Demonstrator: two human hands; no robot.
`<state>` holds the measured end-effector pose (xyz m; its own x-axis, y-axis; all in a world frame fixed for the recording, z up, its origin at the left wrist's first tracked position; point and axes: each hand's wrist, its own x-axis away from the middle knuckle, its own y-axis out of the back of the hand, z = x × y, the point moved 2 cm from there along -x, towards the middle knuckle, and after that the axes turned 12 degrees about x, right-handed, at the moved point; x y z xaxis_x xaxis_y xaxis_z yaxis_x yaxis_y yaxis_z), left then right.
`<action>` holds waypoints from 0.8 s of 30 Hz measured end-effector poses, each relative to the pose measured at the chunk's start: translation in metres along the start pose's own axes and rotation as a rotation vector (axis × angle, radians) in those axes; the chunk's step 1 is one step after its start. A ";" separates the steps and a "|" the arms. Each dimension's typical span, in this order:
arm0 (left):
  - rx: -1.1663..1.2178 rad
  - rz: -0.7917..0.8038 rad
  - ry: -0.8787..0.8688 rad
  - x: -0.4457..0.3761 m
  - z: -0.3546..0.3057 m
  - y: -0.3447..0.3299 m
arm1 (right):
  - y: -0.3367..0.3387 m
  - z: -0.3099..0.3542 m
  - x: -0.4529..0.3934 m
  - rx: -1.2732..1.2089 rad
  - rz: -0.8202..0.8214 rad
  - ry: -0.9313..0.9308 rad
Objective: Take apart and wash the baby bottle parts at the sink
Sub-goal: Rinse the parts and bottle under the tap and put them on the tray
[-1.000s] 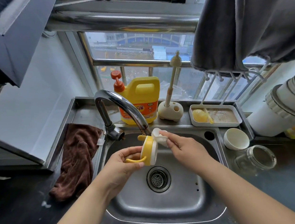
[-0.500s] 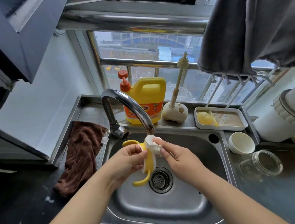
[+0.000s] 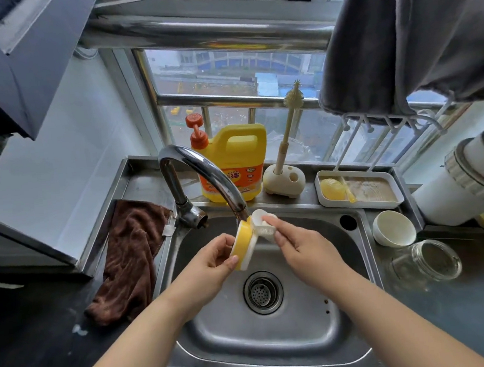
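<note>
Landmark: the faucet [image 3: 202,175] curves over the steel sink [image 3: 277,351]; every place below is given relative to its spout.

Bottle collar: the yellow collar [image 3: 244,248] is held on edge right under the spout, probably so running water hits its rim; a thin stream seems to fall there, though it is hard to make out.

Left hand: the left hand [image 3: 209,264], just below and left of the spout, grips the collar with thumb and fingers curled round its edge, likely to steady it for the other hand.

White part: a pale silicone piece [image 3: 263,225], apparently the nipple, sits at the collar's top edge, almost touching the spout tip.

Right hand: the right hand [image 3: 300,245], just right of the spout, pinches that white piece between thumb and fingertips, seemingly to rub it or work it out of the collar.

Step in hand: I judge this to be rinsing and separating; collar and white part are not clearly apart yet.

Soap: the yellow detergent jug [image 3: 233,161] stands behind the spout on the ledge.

Brush: the bottle brush [image 3: 285,142] stands upright in its holder, right of the jug, untouched.

Tray: a white tray [image 3: 391,189] further right holds a yellow part.

Tabletop: a brown cloth [image 3: 130,255] lies left of the faucet; a glass jar [image 3: 429,261] lies on its side well to the right.
</note>
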<state>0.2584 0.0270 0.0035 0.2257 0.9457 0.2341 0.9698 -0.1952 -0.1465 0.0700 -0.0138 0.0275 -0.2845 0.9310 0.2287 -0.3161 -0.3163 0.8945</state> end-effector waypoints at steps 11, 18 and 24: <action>0.350 -0.138 0.095 -0.010 -0.003 -0.012 | 0.009 0.007 0.009 0.017 -0.004 0.089; 0.184 -0.222 0.043 -0.012 -0.002 0.004 | 0.005 0.009 0.005 0.094 0.005 0.061; 0.351 -0.232 0.036 -0.007 -0.001 0.002 | 0.004 0.017 0.011 0.093 0.010 0.139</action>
<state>0.2585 0.0197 0.0022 0.0139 0.9433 0.3317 0.9060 0.1285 -0.4034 0.0811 -0.0020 0.0401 -0.4119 0.8916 0.1881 -0.2293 -0.3012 0.9256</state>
